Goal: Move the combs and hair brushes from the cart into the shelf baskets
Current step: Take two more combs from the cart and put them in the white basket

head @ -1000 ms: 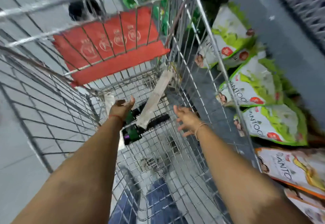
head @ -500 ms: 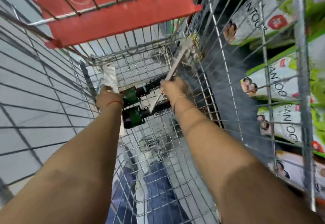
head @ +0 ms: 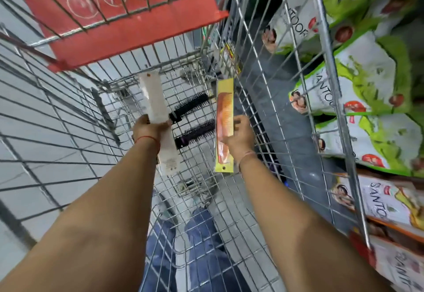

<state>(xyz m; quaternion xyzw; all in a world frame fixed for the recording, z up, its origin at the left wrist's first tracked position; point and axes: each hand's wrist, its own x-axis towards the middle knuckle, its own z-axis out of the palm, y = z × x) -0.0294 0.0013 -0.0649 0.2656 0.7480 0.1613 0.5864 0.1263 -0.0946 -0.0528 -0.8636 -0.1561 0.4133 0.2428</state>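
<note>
Hands: left hand grips white comb pack; right hand grips yellow comb pack.
Both packs now raised mid-frame; two black brushes remain on cart floor.

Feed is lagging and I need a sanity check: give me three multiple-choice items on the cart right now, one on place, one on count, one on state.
1. Where do the round hair brushes lie?
A. On the cart's wire floor
B. On the red child-seat flap
C. In the right hand

2. How many round brushes remain in the cart?
A. One
B. Two
C. Four

3. What is the right hand doing?
A. Hanging open
B. Gripping the cart wall
C. Holding a packaged orange comb

Answers:
1 A: both brushes rest on the cart floor.
2 B: two show.
3 C: the right hand grips the orange comb; the left hand holds a white packet.
</note>
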